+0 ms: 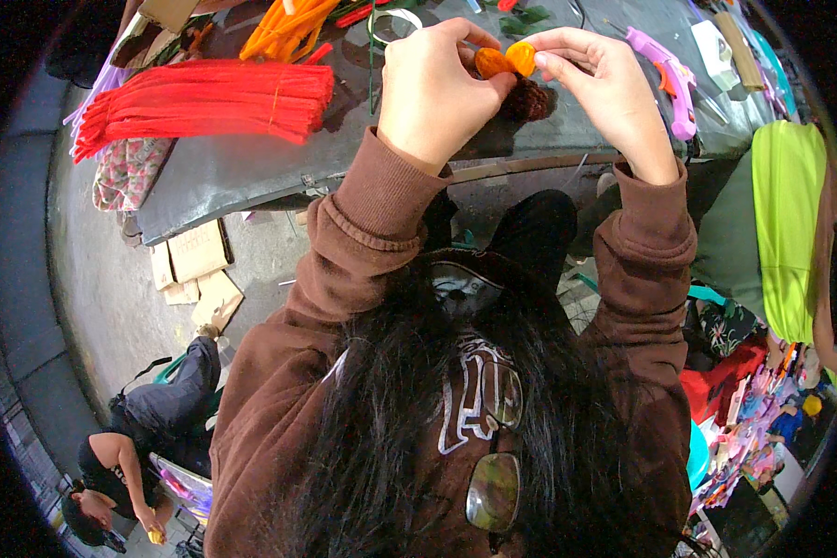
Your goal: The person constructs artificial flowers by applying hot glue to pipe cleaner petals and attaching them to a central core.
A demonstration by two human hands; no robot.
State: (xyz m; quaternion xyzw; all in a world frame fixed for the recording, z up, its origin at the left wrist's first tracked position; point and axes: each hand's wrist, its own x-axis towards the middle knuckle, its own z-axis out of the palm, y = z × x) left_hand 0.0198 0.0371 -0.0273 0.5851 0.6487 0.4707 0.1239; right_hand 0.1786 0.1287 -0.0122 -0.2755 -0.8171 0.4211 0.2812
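Observation:
Over the table, my left hand point(442, 93) is closed, pinching a small orange petal-shaped piece point(490, 63) between thumb and fingers. A second, brighter orange petal-shaped piece point(521, 59) sits right beside it, gripped at its edge by the thumb and fingertips of my right hand point(604, 88). Just below them shows a dark brown fuzzy clump point(532, 100). Whether it is joined to the orange pieces I cannot tell. Left of my left hand runs a thin green stem point(372, 65), next to a white ring point(395, 26).
A bundle of red pipe cleaners point(205, 98) lies on the grey table point(586, 139), with orange pipe cleaners point(288, 30) behind it. A purple glue gun point(671, 79) is at the right. Flattened cardboard point(200, 251) lies on the floor. Another person point(121, 465) sits at lower left.

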